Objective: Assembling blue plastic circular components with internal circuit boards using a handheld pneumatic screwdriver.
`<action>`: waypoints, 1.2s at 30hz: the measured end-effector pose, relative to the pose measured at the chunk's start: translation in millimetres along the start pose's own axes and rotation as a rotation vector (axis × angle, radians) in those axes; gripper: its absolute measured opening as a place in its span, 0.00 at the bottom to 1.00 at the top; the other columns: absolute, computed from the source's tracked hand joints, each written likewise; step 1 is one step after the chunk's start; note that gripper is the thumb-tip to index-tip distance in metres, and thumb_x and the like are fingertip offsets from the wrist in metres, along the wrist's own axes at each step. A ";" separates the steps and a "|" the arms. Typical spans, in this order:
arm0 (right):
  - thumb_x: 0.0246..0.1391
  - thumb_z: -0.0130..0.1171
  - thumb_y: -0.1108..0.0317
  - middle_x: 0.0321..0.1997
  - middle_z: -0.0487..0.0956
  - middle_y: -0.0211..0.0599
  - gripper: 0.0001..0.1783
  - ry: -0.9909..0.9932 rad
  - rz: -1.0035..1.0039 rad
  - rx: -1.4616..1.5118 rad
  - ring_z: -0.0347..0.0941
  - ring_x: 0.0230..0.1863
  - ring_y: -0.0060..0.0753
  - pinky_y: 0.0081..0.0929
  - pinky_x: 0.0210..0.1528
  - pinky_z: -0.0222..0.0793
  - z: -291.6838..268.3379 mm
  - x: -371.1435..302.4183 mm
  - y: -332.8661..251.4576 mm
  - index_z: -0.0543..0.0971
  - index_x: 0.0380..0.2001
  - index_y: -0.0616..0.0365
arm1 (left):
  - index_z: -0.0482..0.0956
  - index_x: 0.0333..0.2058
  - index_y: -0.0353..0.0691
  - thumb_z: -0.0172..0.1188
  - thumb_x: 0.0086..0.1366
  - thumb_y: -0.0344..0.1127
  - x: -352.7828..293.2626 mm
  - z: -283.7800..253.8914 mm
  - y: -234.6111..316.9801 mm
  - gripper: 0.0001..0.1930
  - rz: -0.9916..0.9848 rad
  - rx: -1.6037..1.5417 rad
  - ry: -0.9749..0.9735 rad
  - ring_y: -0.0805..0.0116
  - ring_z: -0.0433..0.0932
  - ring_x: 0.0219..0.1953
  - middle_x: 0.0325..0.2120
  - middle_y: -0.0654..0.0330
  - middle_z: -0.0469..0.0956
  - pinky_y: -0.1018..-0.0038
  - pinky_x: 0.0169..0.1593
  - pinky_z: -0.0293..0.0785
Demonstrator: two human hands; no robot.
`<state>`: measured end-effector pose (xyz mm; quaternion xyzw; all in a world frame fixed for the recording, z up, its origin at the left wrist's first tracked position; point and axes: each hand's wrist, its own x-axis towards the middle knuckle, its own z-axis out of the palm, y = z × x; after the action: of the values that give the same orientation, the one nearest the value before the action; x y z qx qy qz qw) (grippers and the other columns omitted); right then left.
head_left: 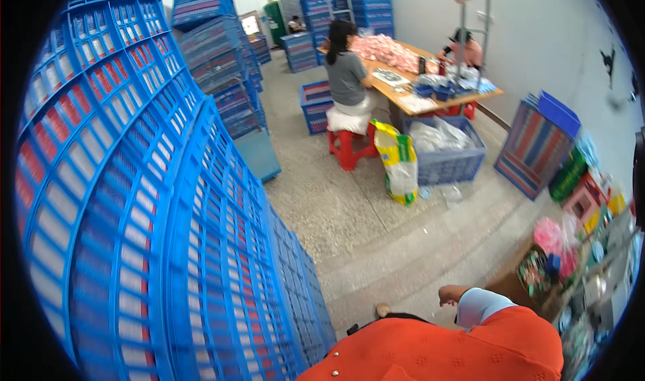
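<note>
My right hand (453, 294) hangs beside my body, below a light blue sleeve (485, 305). Its fingers look curled in, and I see nothing held in them. Floor lies under this hand, and it touches no object that I can make out. My left hand is out of view. Tall stacked blue plastic crates (134, 199) with slatted walls rise close on my left, with white and red showing through the slats.
Ahead, a person (346, 65) sits on a red stool (348, 149) at a wooden table (487, 97) heaped with pink pieces (386, 50); another person (463, 48) sits beyond. A yellow-green sack (396, 162) stands beside a grey-blue crate (449, 173). Clutter (537, 273) lines the right.
</note>
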<state>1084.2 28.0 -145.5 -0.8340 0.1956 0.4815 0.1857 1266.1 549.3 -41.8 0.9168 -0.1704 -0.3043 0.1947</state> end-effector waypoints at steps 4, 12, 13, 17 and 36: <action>0.43 0.57 0.70 0.32 0.81 0.57 0.09 0.487 -0.357 -0.235 0.80 0.38 0.56 0.50 0.39 0.73 -221.3 99.8 -118.5 0.82 0.26 0.64 | 0.82 0.37 0.37 0.56 0.61 0.39 104.6 -56.3 22.7 0.13 0.038 0.015 -0.010 0.45 0.79 0.41 0.33 0.44 0.81 0.56 0.48 0.74; 0.52 0.59 0.62 0.49 0.80 0.51 0.22 0.466 -0.639 -0.237 0.75 0.52 0.54 0.46 0.52 0.71 -449.6 122.0 -400.1 0.77 0.50 0.58 | 0.82 0.38 0.37 0.55 0.62 0.40 278.1 -173.9 44.6 0.14 0.041 -0.056 0.026 0.45 0.79 0.41 0.34 0.44 0.81 0.56 0.48 0.73; 0.51 0.62 0.58 0.49 0.80 0.50 0.26 0.448 -0.633 -0.316 0.76 0.51 0.54 0.46 0.51 0.72 -453.3 150.2 -402.2 0.76 0.53 0.57 | 0.82 0.38 0.37 0.55 0.62 0.40 299.7 -187.5 45.6 0.14 0.027 -0.062 0.032 0.45 0.79 0.41 0.34 0.44 0.81 0.56 0.48 0.73; 0.46 0.65 0.56 0.29 0.82 0.50 0.17 0.240 -0.609 -0.500 0.80 0.36 0.51 0.46 0.40 0.73 -494.7 276.0 -356.9 0.82 0.28 0.62 | 0.82 0.38 0.37 0.55 0.62 0.40 375.3 -249.3 38.4 0.14 -0.045 -0.095 0.066 0.45 0.79 0.42 0.35 0.44 0.81 0.56 0.49 0.73; 0.51 0.64 0.54 0.46 0.81 0.51 0.23 0.027 -1.145 -0.736 0.77 0.49 0.53 0.44 0.52 0.71 -825.6 396.6 -849.0 0.79 0.48 0.55 | 0.81 0.39 0.36 0.54 0.63 0.42 553.0 -328.7 -36.9 0.16 -0.916 -0.703 0.371 0.45 0.79 0.42 0.36 0.43 0.80 0.55 0.49 0.72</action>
<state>2298.3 284.0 -3.9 -0.8208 -0.4508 0.3322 0.1130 1896.9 426.1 -87.7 0.8154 0.3892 -0.2304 0.3614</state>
